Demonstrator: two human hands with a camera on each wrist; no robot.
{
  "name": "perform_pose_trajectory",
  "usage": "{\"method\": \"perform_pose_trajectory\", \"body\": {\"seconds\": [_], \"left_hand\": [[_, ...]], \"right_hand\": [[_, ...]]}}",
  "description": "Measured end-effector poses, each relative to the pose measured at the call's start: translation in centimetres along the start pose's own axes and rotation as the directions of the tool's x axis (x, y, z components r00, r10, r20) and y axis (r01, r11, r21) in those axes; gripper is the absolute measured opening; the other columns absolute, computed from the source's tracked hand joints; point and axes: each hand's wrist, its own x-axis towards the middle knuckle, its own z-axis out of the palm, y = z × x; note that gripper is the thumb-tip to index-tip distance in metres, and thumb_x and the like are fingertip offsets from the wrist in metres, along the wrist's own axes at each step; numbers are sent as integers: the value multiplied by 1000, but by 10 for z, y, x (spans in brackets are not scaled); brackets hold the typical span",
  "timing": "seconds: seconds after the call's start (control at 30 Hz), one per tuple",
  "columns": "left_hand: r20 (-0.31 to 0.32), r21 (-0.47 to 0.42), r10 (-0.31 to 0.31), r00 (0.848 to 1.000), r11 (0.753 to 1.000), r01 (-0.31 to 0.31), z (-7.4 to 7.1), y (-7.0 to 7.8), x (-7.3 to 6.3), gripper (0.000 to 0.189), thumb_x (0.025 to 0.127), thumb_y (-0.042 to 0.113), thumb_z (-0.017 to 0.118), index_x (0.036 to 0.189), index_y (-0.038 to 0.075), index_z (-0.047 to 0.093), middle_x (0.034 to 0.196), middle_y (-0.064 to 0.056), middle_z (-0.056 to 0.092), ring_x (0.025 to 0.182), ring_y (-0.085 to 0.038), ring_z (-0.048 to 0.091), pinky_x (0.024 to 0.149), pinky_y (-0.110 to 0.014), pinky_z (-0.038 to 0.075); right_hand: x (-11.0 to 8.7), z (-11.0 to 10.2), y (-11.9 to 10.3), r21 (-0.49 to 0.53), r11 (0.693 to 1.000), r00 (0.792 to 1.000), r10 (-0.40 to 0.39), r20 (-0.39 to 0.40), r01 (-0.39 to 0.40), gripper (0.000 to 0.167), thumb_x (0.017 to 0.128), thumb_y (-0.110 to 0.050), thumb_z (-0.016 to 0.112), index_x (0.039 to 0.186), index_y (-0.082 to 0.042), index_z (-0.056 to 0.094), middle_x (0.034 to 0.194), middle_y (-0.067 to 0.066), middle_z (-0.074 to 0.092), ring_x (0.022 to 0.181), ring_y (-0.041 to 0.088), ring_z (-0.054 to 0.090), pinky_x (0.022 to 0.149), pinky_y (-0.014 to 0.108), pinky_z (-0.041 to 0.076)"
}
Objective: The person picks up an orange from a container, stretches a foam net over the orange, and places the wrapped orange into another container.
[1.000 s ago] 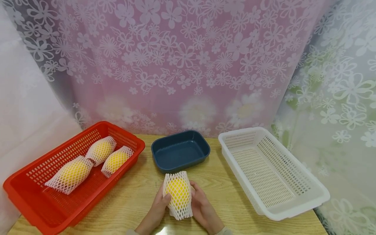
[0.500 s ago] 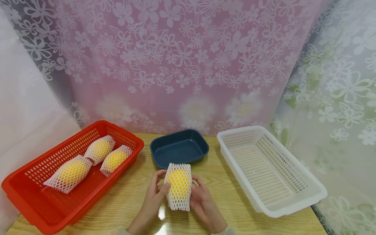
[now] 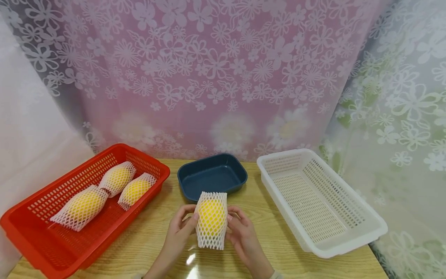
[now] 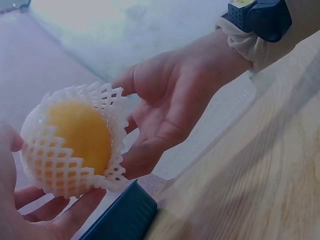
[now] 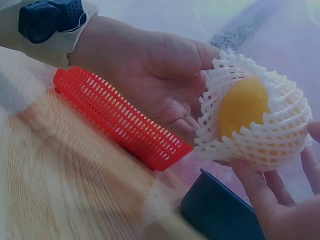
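Between my two hands is a yellow mango [image 3: 211, 219] in a white foam net, upright above the table's near middle. My left hand [image 3: 177, 228] grips its left side, thumb at the front and fingers behind. On its right side, my right hand [image 3: 244, 234] holds the net with thumb and curled fingers. The left wrist view shows bare mango skin [image 4: 82, 127] through the sleeve's open end. Fingers of my right hand [image 5: 285, 205] reach under the netted fruit in the right wrist view. Some fingertips are hidden behind the net.
A red basket [image 3: 115, 228] at left holds three netted mangoes [image 3: 85, 207]. Just beyond my hands stands a dark blue tray [image 3: 212, 176] with nothing in it. A white basket [image 3: 313, 205] is at right on the wooden table [image 3: 278, 252]. A floral curtain [image 3: 216, 77] hangs behind.
The mango has moved up and away from me, towards the blue tray, and its net stands straighter. Both hands moved with it and keep their hold. The baskets stay put.
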Motion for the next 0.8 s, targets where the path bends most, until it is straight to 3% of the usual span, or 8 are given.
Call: {"method": "perform_pose_trajectory", "body": {"seconds": [0.23, 0.4, 0.57, 0.7, 0.8], "left_hand": [[-62, 34, -72, 995, 997, 74, 3, 4, -3, 25, 102, 7, 51, 124, -4, 47, 116, -19, 48, 77, -21, 68, 61, -39, 58], [-103, 112, -100, 990, 987, 111, 4, 7, -5, 23, 101, 8, 53, 121, -5, 56, 114, -20, 56, 78, -19, 68, 59, -40, 57], [-132, 149, -158, 979, 973, 177, 5, 10, -6, 26, 103, 13, 50, 118, -4, 60, 109, -18, 61, 85, -19, 66, 65, -38, 57], [-107, 134, -200, 974, 968, 214, 6, 10, -6, 30, 100, 15, 55, 122, -5, 56, 119, -20, 54, 88, -20, 66, 69, -34, 57], [-53, 70, -256, 965, 963, 260, 7, 8, -8, 39, 98, 15, 60, 128, -4, 46, 120, -20, 53, 89, -25, 69, 70, -36, 58]], "right_hand": [[-2, 3, -2, -91, 996, 999, -12, -34, 9, 16, 98, -7, 56, 109, -18, 61, 111, 4, 57, 97, 15, 60, 77, 37, 53], [-3, 6, -4, -153, 988, 996, -47, -74, 36, 14, 95, -9, 62, 107, -16, 62, 111, 5, 59, 95, 17, 61, 72, 38, 55], [-3, 7, -3, -253, 966, 992, -83, -96, 57, 17, 92, -9, 67, 108, -9, 61, 110, 7, 58, 90, 17, 61, 69, 37, 56], [-2, 10, -2, -318, 944, 986, -129, -104, 90, 25, 90, -6, 70, 111, 2, 59, 107, 10, 60, 83, 17, 62, 66, 38, 56], [-3, 13, -2, -371, 923, 983, -152, -105, 103, 29, 89, -7, 71, 112, 5, 59, 104, 11, 62, 81, 17, 63, 66, 37, 57]]}}
